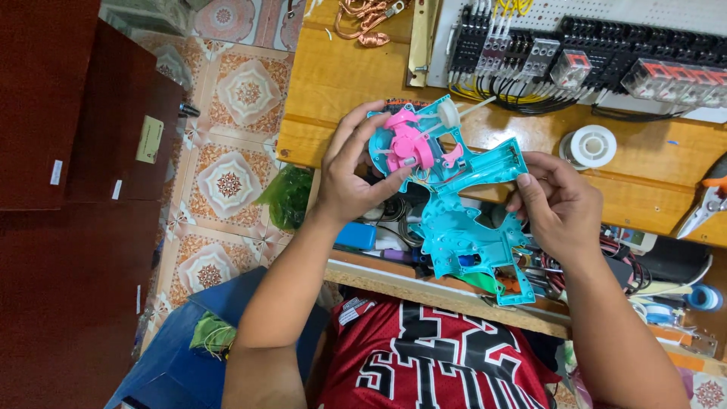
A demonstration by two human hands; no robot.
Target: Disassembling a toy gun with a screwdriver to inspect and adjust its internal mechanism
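Both my hands hold up a turquoise plastic toy-gun shell (463,220), opened so its inside faces me. Pink plastic gears and levers (413,144) sit in its upper left part, with a small white wheel (448,113) beside them. My left hand (350,170) grips the shell's left end, thumb resting on the pink parts. My right hand (556,204) pinches the shell's right edge between thumb and fingers. The shell hangs above an open drawer (447,291) full of small parts.
A wooden workbench (333,83) carries a white board with black relays and yellow wiring (591,60), a white solder spool (592,145), copper wire coils (367,19) and pliers (708,204). Dark red cabinets (68,151) stand left over patterned tile floor. A blue tape roll (704,297) lies right.
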